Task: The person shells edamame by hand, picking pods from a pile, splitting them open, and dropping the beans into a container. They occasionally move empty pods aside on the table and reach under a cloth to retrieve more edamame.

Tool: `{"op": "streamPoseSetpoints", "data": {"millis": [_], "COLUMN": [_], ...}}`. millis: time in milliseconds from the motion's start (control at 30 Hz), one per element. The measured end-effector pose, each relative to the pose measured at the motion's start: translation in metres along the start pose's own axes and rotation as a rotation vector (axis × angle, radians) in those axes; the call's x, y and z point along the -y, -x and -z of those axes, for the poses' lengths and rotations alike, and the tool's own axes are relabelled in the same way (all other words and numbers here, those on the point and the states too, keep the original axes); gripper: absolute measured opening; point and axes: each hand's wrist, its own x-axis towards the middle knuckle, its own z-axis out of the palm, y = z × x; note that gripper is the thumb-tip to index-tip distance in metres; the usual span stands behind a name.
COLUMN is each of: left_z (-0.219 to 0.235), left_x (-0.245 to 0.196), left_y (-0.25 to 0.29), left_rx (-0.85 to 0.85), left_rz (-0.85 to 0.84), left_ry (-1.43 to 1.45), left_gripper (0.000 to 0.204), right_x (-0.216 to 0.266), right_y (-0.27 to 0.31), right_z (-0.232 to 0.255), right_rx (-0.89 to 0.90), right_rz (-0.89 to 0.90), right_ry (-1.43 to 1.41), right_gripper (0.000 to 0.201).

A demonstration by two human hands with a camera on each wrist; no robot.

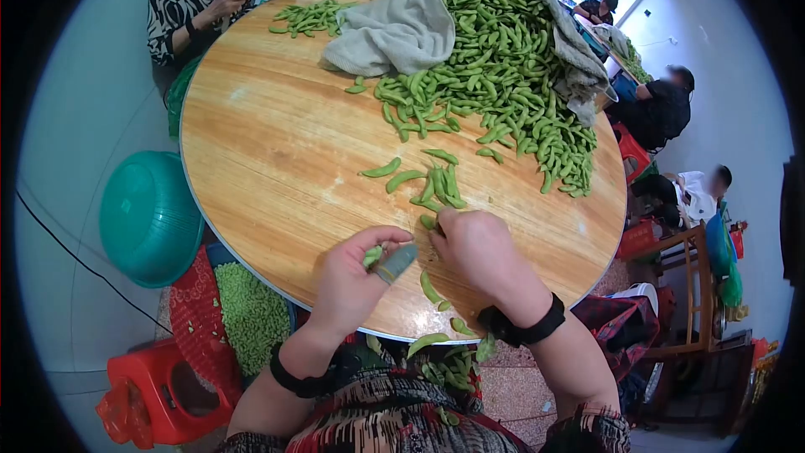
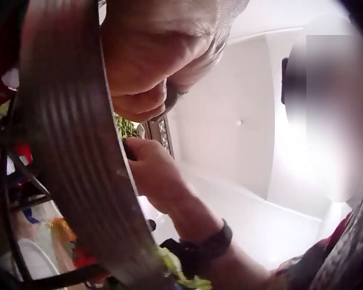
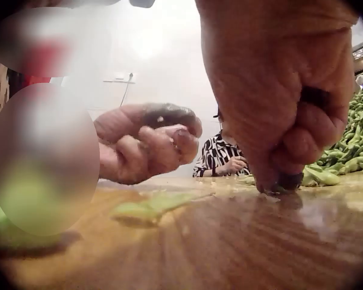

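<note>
My left hand (image 1: 348,285) is raised over the near table edge, fingers curled around light green soybeans (image 1: 372,257). A grey-green cover (image 1: 397,262) is on its thumb. To its right, my right hand (image 1: 482,252) reaches down to the tabletop and pinches a soybean pod (image 1: 428,222), mostly hidden by the fingers. In the right wrist view its fingertips are right at the wood. Several loose pods (image 1: 438,184) lie just beyond it, and a few more, such as one pod (image 1: 429,288), lie between the hands and the edge.
A large pod heap (image 1: 511,59) with grey cloth (image 1: 394,29) covers the table's far side. Left of the round table (image 1: 268,143) are a teal basin (image 1: 142,218), shelled beans (image 1: 251,310) and a red stool (image 1: 159,386). A person (image 1: 201,8) sits across; pods (image 1: 453,369) lie on my lap.
</note>
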Motion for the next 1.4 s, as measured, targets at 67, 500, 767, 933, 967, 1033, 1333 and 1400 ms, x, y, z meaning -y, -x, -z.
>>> {"op": "streamPoseSetpoints", "data": {"millis": [67, 500, 767, 933, 967, 1033, 1333, 1400], "left_z": [-0.010, -0.017, -0.028, -0.033, -0.034, -0.033, -0.025, -0.028], "left_x": [0.001, -0.001, 0.005, -0.004, -0.004, -0.003, 0.006, 0.006], "left_y": [0.000, 0.006, 0.013, 0.011, 0.011, 0.010, 0.007, 0.009], "left_rx": [-0.047, 0.126, 0.111, 0.062, 0.062, 0.049, 0.377, 0.324], "left_rz": [-0.187, 0.215, 0.265, 0.139, 0.140, 0.118, 0.049, 0.080], "left_ry": [-0.253, 0.144, 0.419, 0.167, 0.165, 0.057, 0.249, 0.215], "left_gripper": [0.022, 0.022, 0.020, 0.015, 0.015, 0.010, 0.003, 0.004], "right_x": [-0.007, 0.016, 0.016, 0.011, 0.011, 0.010, 0.016, 0.018], "right_y": [0.009, 0.066, 0.078, 0.085, 0.085, 0.085, 0.091, 0.091], "right_z": [0.002, 0.017, 0.006, 0.008, 0.008, 0.007, 0.003, 0.002], "right_rx": [0.034, 0.079, 0.094, 0.299, 0.298, 0.317, 0.467, 0.387], "right_rz": [-0.069, -0.474, -0.340, -0.394, -0.393, -0.402, -0.504, -0.495], "right_ry": [-0.221, -1.467, -1.503, -1.834, -1.835, -1.801, -2.357, -2.297], "right_gripper": [0.020, 0.015, 0.015, 0.021, 0.021, 0.022, 0.015, 0.015]}}
